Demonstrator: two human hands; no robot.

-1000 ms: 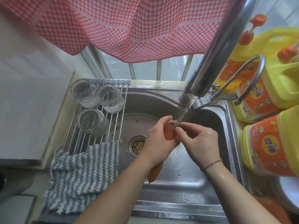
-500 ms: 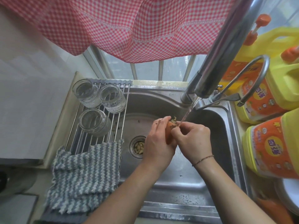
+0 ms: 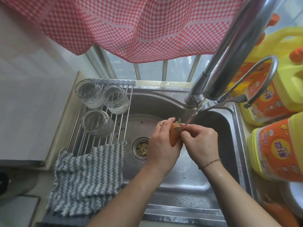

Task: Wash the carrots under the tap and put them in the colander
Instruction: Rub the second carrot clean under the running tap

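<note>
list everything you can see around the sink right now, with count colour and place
carrot: one, orange, held over the basin under the water stream
tap: one, steel, running, right of the basin
sink: one, steel, centre
drain strainer: one, steel with pale scraps, basin floor
glass jars: three, clear, on the rack left of the basin
rack: one, steel rods, over the sink's left side
cloth: one, grey-white zigzag, on the rack's near end
detergent jugs: at least three, yellow with orange labels, right counter
curtain: one, red-white check, above
left hand: holds the carrot
right hand: pinches the carrot's top
</note>
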